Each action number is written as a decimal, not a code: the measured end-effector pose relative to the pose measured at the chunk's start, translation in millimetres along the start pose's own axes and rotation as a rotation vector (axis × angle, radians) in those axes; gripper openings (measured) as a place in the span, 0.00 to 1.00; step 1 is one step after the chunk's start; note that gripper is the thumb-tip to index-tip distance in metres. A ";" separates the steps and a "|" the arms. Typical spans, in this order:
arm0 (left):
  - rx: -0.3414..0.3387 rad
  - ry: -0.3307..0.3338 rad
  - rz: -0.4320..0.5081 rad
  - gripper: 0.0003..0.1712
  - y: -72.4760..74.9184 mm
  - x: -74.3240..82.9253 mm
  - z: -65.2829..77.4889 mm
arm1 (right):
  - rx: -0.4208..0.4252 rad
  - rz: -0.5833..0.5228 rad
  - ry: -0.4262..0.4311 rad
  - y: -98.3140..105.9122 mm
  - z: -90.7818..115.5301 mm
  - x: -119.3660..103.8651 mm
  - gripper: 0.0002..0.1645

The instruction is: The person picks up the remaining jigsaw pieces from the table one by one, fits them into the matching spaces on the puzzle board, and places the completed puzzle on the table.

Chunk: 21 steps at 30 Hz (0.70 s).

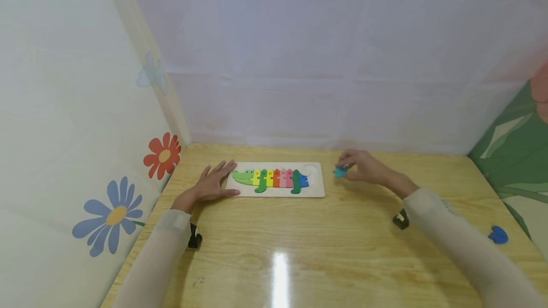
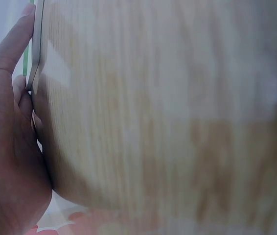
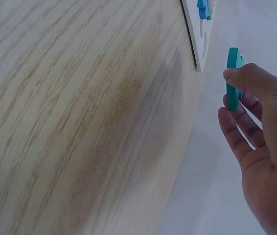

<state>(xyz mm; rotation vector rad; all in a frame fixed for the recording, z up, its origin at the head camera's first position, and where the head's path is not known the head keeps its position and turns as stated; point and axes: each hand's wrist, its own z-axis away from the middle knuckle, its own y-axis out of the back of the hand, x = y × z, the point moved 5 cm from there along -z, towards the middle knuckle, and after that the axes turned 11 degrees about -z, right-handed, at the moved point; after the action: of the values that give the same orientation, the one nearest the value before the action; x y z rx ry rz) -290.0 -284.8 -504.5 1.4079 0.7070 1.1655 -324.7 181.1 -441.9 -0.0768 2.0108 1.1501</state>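
A white puzzle board [image 1: 317, 189] lies near the back of the table, bearing a crocodile [image 1: 274, 179] of coloured pieces, from a light green head to a blue piece at the right. At the board's right end a curved recess shows bare. My left hand [image 1: 211, 183] rests with spread fingers on the board's left end, thumb along its near edge. To the right of the board, my right hand [image 1: 365, 167] pinches a teal puzzle piece [image 3: 233, 81] between thumb and fingers, held above the table in the right wrist view.
A dark blue puzzle piece [image 1: 498, 235] lies alone at the table's right side. Light wood tabletop [image 1: 239, 246] spreads in front of the board. A white cloth wall [image 1: 274, 84] rises behind, with flower-printed sheets at both sides.
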 end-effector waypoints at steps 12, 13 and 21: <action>0.001 0.000 0.010 0.61 0.9 0.9 1.8 | -0.012 -0.032 0.025 -13.8 -13.0 0.1 0.21; 0.001 -0.001 0.011 0.61 0.8 0.8 1.8 | -0.014 -0.037 0.021 -15.1 -13.8 -0.4 0.21; 0.000 -0.001 0.022 0.61 1.5 0.7 1.1 | -0.038 -0.046 0.006 -22.9 -21.9 -2.0 0.21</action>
<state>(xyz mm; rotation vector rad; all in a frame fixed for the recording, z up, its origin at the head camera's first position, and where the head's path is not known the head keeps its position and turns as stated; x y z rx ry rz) -289.0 -284.9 -502.7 1.4191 0.6927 1.1820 -327.2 150.7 -450.8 -0.1448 1.9828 1.1605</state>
